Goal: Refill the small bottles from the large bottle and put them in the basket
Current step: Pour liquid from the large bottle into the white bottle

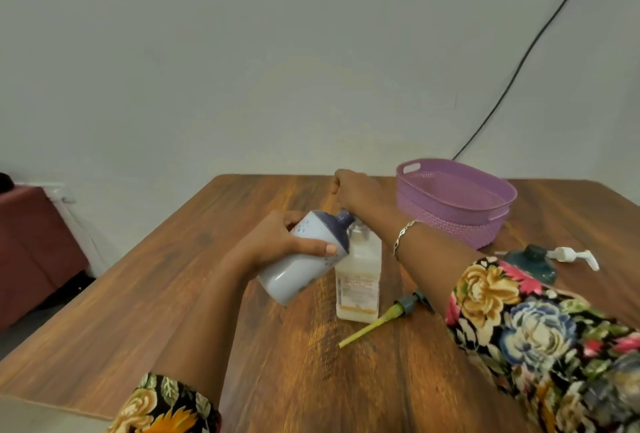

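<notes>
Where the room shows at far left: a dark red, cloth-covered piece of furniture [34,242] stands against the pale wall, beside the table.
Table: a brown wood-grain table [242,346] carries everything else.
Left hand: the left hand [277,242] grips a white cylindrical plastic bottle with a dark purple shoulder and neck [301,270], fingers and thumb wrapped round its body. It holds the bottle off the table, tilted, with the neck pointing right.
Standing bottle: a clear square plastic bottle of cream liquid with a printed label [358,280] stands upright mid-table. The purple neck lies right at its open top.
Right hand: the right hand [356,193] hovers above both necks with its fingers curled. It may be pinching something small, but that cannot be told from this angle. A silver bracelet [403,235] circles the wrist.
Loose pump: a grey pump head with a yellow-green tube [381,320] lies flat just right of the standing bottle.
Basket: a lilac woven-plastic oval basket [450,224] sits behind the right forearm.
Far right: a dark teal bottle [531,261] rests near a white pump head [571,256] lying on its side.
Wall: a black cable [519,65] runs diagonally down behind the basket.
</notes>
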The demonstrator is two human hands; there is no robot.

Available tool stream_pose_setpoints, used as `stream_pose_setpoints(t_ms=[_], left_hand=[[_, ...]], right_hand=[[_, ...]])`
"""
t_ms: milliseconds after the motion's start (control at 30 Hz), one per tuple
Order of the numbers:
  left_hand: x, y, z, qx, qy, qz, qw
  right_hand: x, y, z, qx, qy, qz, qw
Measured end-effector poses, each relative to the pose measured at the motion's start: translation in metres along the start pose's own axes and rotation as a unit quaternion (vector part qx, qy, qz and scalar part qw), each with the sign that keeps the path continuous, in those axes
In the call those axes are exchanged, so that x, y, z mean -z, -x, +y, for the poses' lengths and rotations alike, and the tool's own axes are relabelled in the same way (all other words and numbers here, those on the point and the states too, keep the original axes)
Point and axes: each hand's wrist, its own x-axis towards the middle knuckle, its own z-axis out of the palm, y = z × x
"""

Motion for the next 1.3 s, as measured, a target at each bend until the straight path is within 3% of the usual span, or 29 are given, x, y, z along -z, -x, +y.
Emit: stream_pose_setpoints(t_ms=[100,233,467,900,1000,1133,1300], left_hand=[[-0.001,0.004,0.002,-0.005,0.014,-0.001,1.0],[-0.005,0.001,0.003,-0.019,0.032,0.016,0.999],[-0.01,0.0,0.001,-0.025,0.039,0.016,0.999],[-0.011,0.006,-0.012,-0.013,0.069,0.05,0.996],[-0.013,0.006,-0.011,-0.017,0.072,0.051,0.996],[-0.014,0.007,-0.009,-0.021,0.074,0.047,0.996],[-0.012,0.008,-0.01,-0.02,0.08,0.047,0.995]], right_hand=[[0.007,0.002,-0.002,-0.024,-0.141,0.004,0.99],[0.023,0.006,-0.004,-0.079,-0.295,-0.073,0.949],[0.038,0.034,0.007,-0.169,-0.243,-0.143,0.944],[0.028,0.011,-0.008,-0.035,-0.162,-0.211,0.963],[0.043,0.01,-0.009,-0.067,-0.221,-0.192,0.954],[0.046,0.018,-0.017,-0.106,-0.116,-0.203,0.966],[0.037,0.019,-0.021,-0.152,-0.146,-0.242,0.947]])
